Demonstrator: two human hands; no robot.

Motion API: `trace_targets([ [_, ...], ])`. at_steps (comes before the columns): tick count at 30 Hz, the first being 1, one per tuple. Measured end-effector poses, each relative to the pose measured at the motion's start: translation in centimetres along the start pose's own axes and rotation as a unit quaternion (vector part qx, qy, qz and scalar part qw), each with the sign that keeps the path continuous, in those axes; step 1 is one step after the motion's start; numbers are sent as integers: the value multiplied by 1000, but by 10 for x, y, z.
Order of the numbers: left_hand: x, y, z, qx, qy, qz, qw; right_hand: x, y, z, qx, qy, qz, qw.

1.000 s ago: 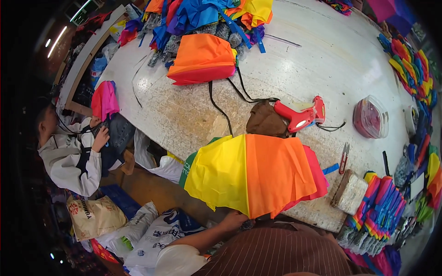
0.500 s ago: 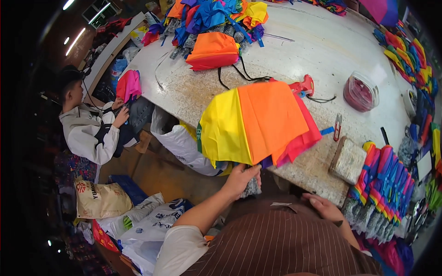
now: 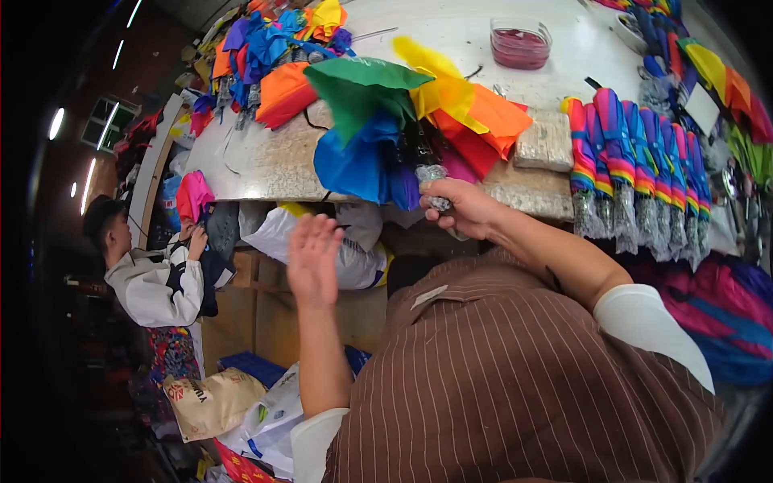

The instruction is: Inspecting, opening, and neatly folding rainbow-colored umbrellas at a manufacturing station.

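A rainbow umbrella [image 3: 358,165] hangs over the table's near edge, its green, blue, yellow, orange and red panels loose and flared apart. Some of its dark shaft and ribs shows between the panels. My right hand [image 3: 467,209] is closed round its handle [image 3: 432,175], which is wrapped in clear, crinkled plastic. Left of the umbrella, my left hand [image 3: 314,262] is raised in front of the table edge. Its fingers are stretched out, slightly smeared by motion, and it holds nothing.
Several folded rainbow umbrellas [image 3: 616,145] with plastic-wrapped handles lie in a row at the right, beside a wrapped block [image 3: 543,138]. Behind stands a clear tub [image 3: 520,47] with dark red contents. More umbrellas [image 3: 270,52] are heaped far left. A seated person [image 3: 157,270] holds pink fabric; bags [image 3: 213,398] lie below.
The umbrella's handle has passed from my left hand to my right. Its canopy has swung from a rounded bunch into spread, loose panels. My left hand is now free, and the view has shifted.
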State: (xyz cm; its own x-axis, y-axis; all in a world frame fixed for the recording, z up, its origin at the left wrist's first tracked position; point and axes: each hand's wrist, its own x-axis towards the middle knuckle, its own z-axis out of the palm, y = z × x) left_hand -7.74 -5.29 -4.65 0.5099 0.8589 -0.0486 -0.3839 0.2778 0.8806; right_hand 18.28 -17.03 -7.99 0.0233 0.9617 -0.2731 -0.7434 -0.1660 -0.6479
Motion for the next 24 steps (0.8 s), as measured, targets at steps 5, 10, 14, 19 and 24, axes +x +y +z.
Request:
trace_targets([
  [5,-12,13,-27,-96,88,-65,989,-34,2,28,-51,-147,22,988],
  [10,28,-10,4,-45,31,68,996,-42,19,56,-38,-246,173,953],
  [14,45,15,46,-76,-19,74,994,-43,29,78,-124,-222,175,951],
  [19,43,25,67,-144,-54,77,985,-27,6,23,-175,-305,146,925],
  [24,41,24,73,-211,-83,71,971,9,-23,-6,-38,-268,40,962],
])
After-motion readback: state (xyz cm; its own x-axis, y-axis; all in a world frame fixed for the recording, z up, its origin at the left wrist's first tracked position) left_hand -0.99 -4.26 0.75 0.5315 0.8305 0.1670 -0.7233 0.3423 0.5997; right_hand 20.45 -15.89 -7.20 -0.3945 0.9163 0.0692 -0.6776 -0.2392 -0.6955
